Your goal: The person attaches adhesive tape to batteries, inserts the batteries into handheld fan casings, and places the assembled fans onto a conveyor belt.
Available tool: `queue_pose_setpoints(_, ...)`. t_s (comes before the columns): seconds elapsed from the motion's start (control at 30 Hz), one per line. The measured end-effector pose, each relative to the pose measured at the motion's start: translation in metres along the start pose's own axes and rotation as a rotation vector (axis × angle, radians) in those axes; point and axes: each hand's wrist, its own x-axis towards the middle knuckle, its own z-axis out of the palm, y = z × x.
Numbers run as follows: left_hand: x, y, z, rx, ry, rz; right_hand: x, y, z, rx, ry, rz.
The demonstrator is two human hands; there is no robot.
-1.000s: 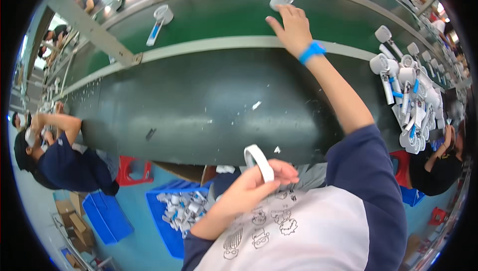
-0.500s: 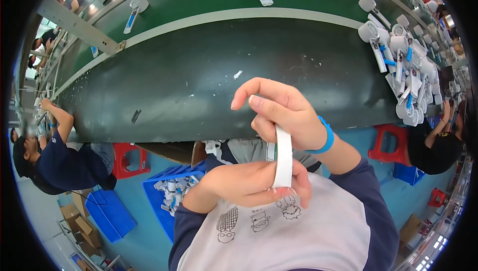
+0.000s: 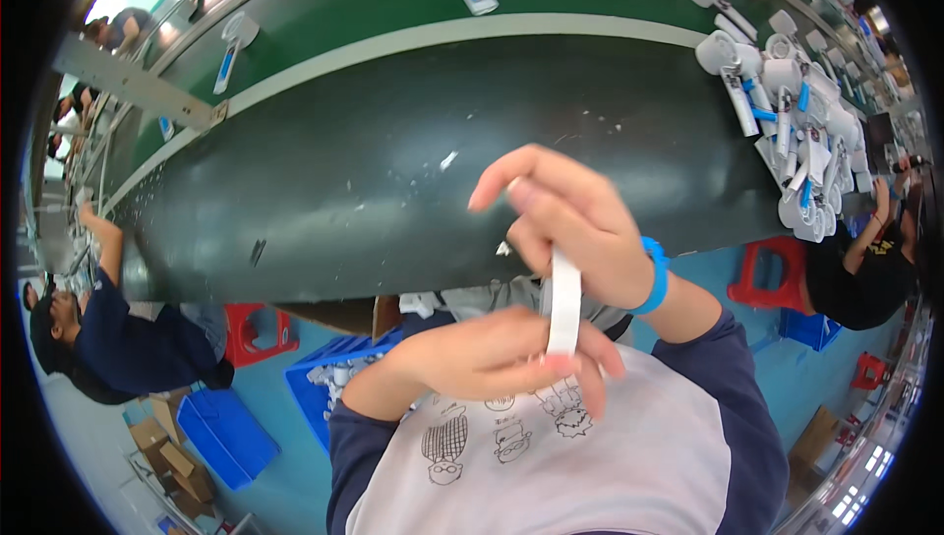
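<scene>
A narrow white plastic piece (image 3: 564,311), seen edge-on, is held between my two hands above the near edge of the dark table. My left hand (image 3: 482,353) is closed around its lower end, with some fingertips showing past the far side. At its upper end, my right hand (image 3: 580,225) grips with curled lower fingers, while the index finger and thumb reach out to the left. A blue wristband (image 3: 654,274) circles my right wrist. The far face of the piece is hidden, so its exact kind cannot be made out.
The dark tabletop (image 3: 295,181) carries small white scraps and a black strip (image 3: 258,252). Round-headed white units with handles form a pile (image 3: 787,122) at right; similar ones lie on the green belt (image 3: 344,4). A blue crate (image 3: 310,378) stands below left. Co-workers sit both sides.
Both hands keep hold of the white piece and have shifted slightly right in view. The units on the green belt have moved left. The whole view has turned a little.
</scene>
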Motion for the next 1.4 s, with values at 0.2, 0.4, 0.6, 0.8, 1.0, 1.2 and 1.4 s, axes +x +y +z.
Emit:
queue_pose_setpoints(0.2, 0.008, -0.025, -0.013, -0.154, -0.097, -0.001, 0.043, 0.027, -0.056, 0.119, -0.204, 0.109)
queue_pose_setpoints(0.4, -0.021, -0.042, -0.008, -0.33, 0.226, 0.149, 0.155, -0.036, -0.34, -2.038, 0.96, 0.162)
queue_pose_setpoints(0.6, -0.042, -0.045, 0.001, -0.125, 0.561, 0.0, 0.162, -0.051, -0.418, -1.868, 0.532, 0.402)
queue_pose_setpoints(0.8, -0.056, -0.073, 0.008, -0.079, 0.444, -0.099, 0.137, -0.068, -0.246, -1.728, 0.517, -0.515)
queue_pose_setpoints(1.0, -0.032, -0.059, 0.011, -0.123, 0.64, 0.229, 0.045, -0.009, -0.085, -1.263, 0.26, -0.131)
queue_pose_setpoints(1.2, -0.043, -0.047, 0.027, -0.208, 0.846, 0.102, 0.011, 0.058, -0.058, -1.198, 0.351, -0.306)
queue_pose_setpoints(1.4, -0.035, -0.051, 0.029, -0.133, 1.002, 0.006, -0.041, 0.076, -0.068, -0.839, 0.511, -0.058)
